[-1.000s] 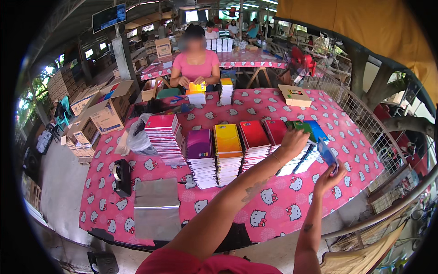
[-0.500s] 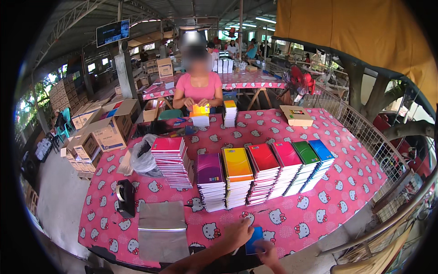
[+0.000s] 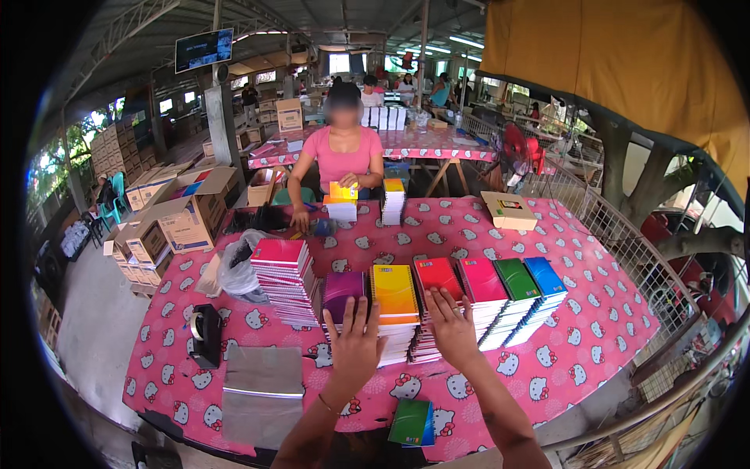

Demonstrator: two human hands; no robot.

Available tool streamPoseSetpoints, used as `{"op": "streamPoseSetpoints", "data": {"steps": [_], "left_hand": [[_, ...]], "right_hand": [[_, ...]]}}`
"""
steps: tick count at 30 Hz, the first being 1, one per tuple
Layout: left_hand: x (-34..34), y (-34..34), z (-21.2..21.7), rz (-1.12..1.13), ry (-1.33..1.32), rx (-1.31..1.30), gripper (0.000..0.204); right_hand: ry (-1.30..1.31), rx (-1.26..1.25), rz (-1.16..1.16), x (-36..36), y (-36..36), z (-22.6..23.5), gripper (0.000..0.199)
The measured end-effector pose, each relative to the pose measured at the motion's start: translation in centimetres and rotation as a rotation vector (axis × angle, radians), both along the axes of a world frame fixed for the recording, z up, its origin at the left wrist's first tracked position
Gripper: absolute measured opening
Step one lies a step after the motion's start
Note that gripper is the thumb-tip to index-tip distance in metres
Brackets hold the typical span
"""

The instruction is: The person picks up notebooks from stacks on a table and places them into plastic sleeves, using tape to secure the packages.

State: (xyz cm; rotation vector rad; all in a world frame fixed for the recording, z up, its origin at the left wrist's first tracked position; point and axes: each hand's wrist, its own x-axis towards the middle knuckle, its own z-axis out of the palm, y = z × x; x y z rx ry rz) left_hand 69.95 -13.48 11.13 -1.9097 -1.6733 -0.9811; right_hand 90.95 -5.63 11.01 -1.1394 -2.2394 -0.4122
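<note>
A row of spiral notebook stacks crosses the table: purple, yellow, red, pink, green and blue. My left hand is open, fingers spread, over the front of the purple stack and next to the yellow one. Also open, my right hand has its fingertips by the red stack's front and the pink stack's edge. Neither hand holds anything. Between my forearms, near the front table edge, a green notebook lies partly over a blue notebook.
Left of the row stands a taller pink notebook stack. Clear plastic sheets and a black tape dispenser lie front left. Across the table, a co-worker handles yellow notebooks. An open carton sits far right.
Both my hands have moved forward from the blue notebook at the table edge to the stacks. A green notebook now overlaps the blue one. The co-worker's arm has reached down to the table.
</note>
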Motion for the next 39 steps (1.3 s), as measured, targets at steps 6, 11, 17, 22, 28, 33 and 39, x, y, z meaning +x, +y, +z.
{"op": "streamPoseSetpoints", "data": {"steps": [6, 11, 17, 22, 28, 33, 39], "left_hand": [[0.9, 1.3, 1.2, -0.089, 0.077, -0.092, 0.042], [0.2, 1.8, 2.2, -0.193, 0.102, -0.012, 0.034], [2.5, -5.3, 11.2, -0.217, -0.18, 0.271, 0.024], [5.6, -7.4, 1.0, -0.185, -0.228, -0.298, 0.014], [9.7, -5.9, -13.3, -0.179, -0.271, -0.71, 0.038], [9.6, -1.9, 2.4, -0.38, -0.212, 0.145, 0.03], [10.4, 7.1, 0.9, -0.144, 0.164, 0.238, 0.032]], "right_hand": [[0.335, 0.148, 0.098, 1.0, -1.1, 3.5, 0.03], [0.647, 0.415, 0.176, 1.9, -8.3, 5.3, 0.029], [0.338, -0.131, 0.249, 3.2, -18.2, -8.3, 0.017], [0.735, -0.697, 0.151, 3.9, -20.2, -21.6, 0.019], [0.858, -0.195, 0.161, 5.0, -8.6, -0.4, 0.037], [0.137, 0.08, -0.294, 9.6, 1.7, -0.4, 0.065], [0.292, 0.121, -0.109, 9.5, 2.5, 0.5, 0.024]]}}
